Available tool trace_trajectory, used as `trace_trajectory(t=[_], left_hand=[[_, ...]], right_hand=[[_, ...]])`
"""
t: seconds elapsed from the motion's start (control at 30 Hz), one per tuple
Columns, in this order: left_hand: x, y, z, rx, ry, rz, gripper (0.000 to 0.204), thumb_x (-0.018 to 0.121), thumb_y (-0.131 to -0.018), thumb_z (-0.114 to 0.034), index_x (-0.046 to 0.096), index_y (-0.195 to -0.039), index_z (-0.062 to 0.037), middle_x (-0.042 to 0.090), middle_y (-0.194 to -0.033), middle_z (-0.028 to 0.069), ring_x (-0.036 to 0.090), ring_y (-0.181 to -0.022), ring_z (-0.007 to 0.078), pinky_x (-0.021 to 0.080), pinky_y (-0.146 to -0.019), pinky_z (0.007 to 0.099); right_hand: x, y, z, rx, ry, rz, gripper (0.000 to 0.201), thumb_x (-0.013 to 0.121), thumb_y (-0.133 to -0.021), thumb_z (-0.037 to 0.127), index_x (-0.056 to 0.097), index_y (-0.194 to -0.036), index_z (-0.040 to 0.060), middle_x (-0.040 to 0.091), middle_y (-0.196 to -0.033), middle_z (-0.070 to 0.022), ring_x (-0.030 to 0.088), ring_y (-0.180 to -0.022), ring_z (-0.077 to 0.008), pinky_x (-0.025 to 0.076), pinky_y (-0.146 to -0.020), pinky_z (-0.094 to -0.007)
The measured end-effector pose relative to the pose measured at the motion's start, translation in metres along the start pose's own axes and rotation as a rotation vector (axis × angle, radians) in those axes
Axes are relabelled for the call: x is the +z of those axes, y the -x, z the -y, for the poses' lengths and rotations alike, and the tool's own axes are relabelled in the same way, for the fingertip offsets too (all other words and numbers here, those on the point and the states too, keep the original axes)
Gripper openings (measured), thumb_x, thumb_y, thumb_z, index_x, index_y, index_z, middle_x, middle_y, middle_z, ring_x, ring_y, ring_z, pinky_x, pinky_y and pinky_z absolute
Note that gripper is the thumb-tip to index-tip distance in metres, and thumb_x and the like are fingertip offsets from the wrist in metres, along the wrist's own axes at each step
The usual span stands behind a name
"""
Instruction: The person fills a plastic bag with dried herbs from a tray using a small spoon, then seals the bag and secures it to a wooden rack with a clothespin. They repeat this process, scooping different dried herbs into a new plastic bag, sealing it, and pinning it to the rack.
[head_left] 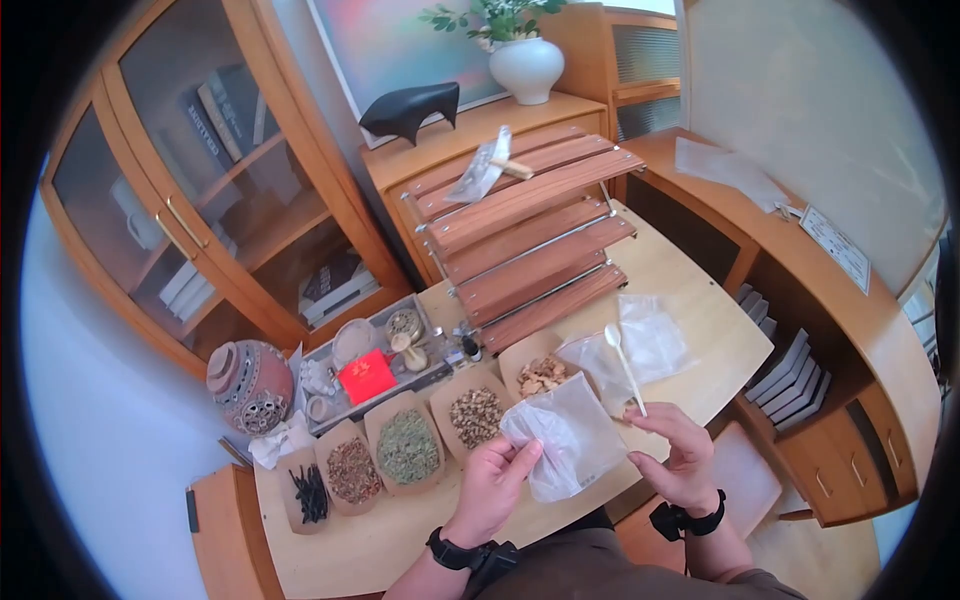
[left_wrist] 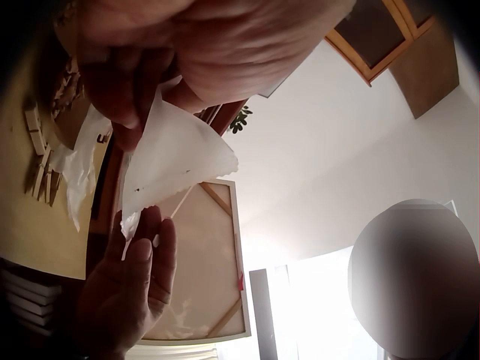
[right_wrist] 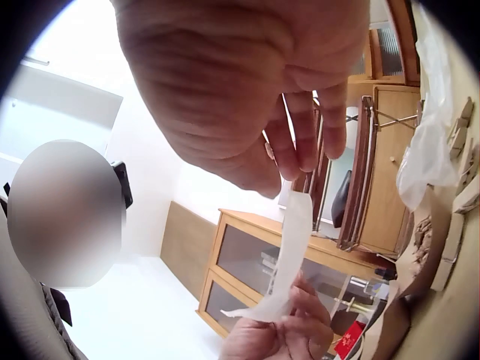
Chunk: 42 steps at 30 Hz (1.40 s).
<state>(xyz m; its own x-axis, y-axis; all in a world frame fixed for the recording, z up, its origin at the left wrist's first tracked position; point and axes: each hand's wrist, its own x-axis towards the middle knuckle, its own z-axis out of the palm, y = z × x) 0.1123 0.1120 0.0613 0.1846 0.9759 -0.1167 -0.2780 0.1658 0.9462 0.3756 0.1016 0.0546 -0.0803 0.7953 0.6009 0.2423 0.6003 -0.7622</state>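
Observation:
My left hand (head_left: 500, 478) pinches a translucent white pouch (head_left: 590, 440) between thumb and fingers. The pouch spreads toward my right hand (head_left: 680, 460), whose thumb and fingers are apart near its right edge. A long white spoon (head_left: 622, 360) reaches up from the right fingers, bowl outward. Its thin handle (left_wrist: 182, 201) runs between those fingers in the left wrist view. Seen from the right wrist, the pouch (right_wrist: 291, 251) stands edge-on above the left hand (right_wrist: 289, 330). Just beyond the pouch is a paper tray of brownish chips (head_left: 541, 374).
More paper trays hold green dried leaves (head_left: 408, 447), reddish-brown bits (head_left: 354, 470), tan pieces (head_left: 475, 417) and black sticks (head_left: 309, 492). Clear bags (head_left: 655, 340) lie at right. A wooden tiered rack (head_left: 530, 240) stands behind; a grey tray carries a red packet (head_left: 367, 377).

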Motion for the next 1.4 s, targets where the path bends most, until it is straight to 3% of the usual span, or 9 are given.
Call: trace_trajectory(t=[0.13,0.33,0.5,0.73,0.9,0.97,1.07,1.3,1.4], left_hand=[[-0.036,0.016,0.005,0.011,-0.033,-0.021,0.021,0.069,-0.107,-0.014,0.074,-0.119,0.0019,0.079,-0.107,0.0054,0.071,-0.094,0.0087,0.056,-0.087,0.0264],[-0.064,0.045,-0.01,0.168,-0.122,-0.247,0.017,0.08,-0.1,-0.016,0.078,-0.089,-0.0026,0.069,-0.075,-0.006,0.055,-0.066,0.0007,0.043,-0.058,0.0236],[-0.094,0.095,-0.014,0.296,-0.528,-0.451,0.024,0.084,-0.095,-0.018,0.073,-0.084,0.0004,0.062,-0.064,0.0038,0.054,-0.058,0.0059,0.041,-0.053,0.0286],[-0.138,0.162,-0.02,0.543,-0.751,-0.378,0.023,0.071,-0.102,-0.011,0.07,-0.083,0.0016,0.063,-0.068,0.0139,0.062,-0.057,0.0346,0.048,-0.054,0.0413],[-0.142,0.196,-0.03,0.353,-0.81,-0.32,0.018,0.065,-0.104,-0.017,0.075,-0.104,-0.0017,0.073,-0.099,0.0181,0.074,-0.089,0.0338,0.059,-0.079,0.0412],[-0.14,0.199,-0.031,0.596,-0.962,-0.438,0.011,0.073,-0.097,-0.002,0.075,-0.107,0.0022,0.074,-0.09,0.0169,0.07,-0.077,0.0361,0.056,-0.069,0.042],[-0.131,0.199,-0.036,0.711,-1.096,-0.64,0.006,0.072,-0.096,-0.003,0.072,-0.097,0.0019,0.07,-0.083,0.0184,0.068,-0.075,0.0393,0.055,-0.067,0.0435],[-0.125,0.203,-0.046,0.719,-1.344,-0.666,0.019,0.077,-0.083,-0.004,0.061,-0.075,-0.0037,0.059,-0.071,0.0141,0.06,-0.063,0.0343,0.049,-0.058,0.044],[-0.115,0.193,-0.05,0.828,-1.365,-0.705,0.021,0.078,-0.08,-0.003,0.058,-0.072,-0.005,0.056,-0.069,0.012,0.058,-0.06,0.0325,0.047,-0.056,0.0437]], right_hand=[[0.027,-0.016,0.026,-0.065,0.044,0.172,0.058,0.089,-0.077,0.006,0.07,-0.132,0.0005,0.072,-0.132,-0.0159,0.067,-0.123,-0.036,0.053,-0.107,-0.0451],[0.1,-0.024,0.059,-0.152,0.079,0.381,0.069,0.094,-0.078,0.024,0.067,-0.137,0.0014,0.07,-0.133,-0.0146,0.065,-0.123,-0.0369,0.053,-0.103,-0.0448],[0.154,-0.022,0.08,-0.017,0.014,0.494,0.066,0.092,-0.081,0.027,0.067,-0.135,0.0005,0.07,-0.127,-0.0174,0.067,-0.118,-0.0383,0.054,-0.098,-0.0435],[0.233,-0.01,0.114,-0.042,-0.195,0.679,0.049,0.081,-0.088,0.011,0.068,-0.134,0.0011,0.071,-0.123,-0.0176,0.072,-0.107,-0.0351,0.06,-0.092,-0.0407],[0.254,-0.009,0.116,-0.121,-0.266,0.793,0.043,0.075,-0.091,0.007,0.069,-0.133,0.0032,0.071,-0.124,-0.0161,0.073,-0.105,-0.0333,0.061,-0.089,-0.04],[0.26,-0.008,0.117,-0.102,-0.317,0.817,0.042,0.074,-0.091,0.006,0.07,-0.133,0.0034,0.071,-0.123,-0.016,0.074,-0.104,-0.0331,0.061,-0.089,-0.0401],[0.262,-0.003,0.111,-0.044,-0.392,0.84,0.04,0.072,-0.091,0.004,0.071,-0.131,0.0032,0.072,-0.122,-0.015,0.074,-0.101,-0.0315,0.061,-0.086,-0.0396],[0.272,-0.014,0.109,-0.308,-0.118,0.649,0.034,0.072,-0.082,-0.002,0.075,-0.115,0.0054,0.075,-0.11,-0.0091,0.072,-0.087,-0.0298,0.059,-0.078,-0.0404],[0.275,-0.013,0.115,-0.265,-0.089,0.684,0.033,0.077,-0.077,0.002,0.075,-0.11,0.0064,0.075,-0.102,-0.0074,0.071,-0.086,-0.0305,0.058,-0.08,-0.0435]])
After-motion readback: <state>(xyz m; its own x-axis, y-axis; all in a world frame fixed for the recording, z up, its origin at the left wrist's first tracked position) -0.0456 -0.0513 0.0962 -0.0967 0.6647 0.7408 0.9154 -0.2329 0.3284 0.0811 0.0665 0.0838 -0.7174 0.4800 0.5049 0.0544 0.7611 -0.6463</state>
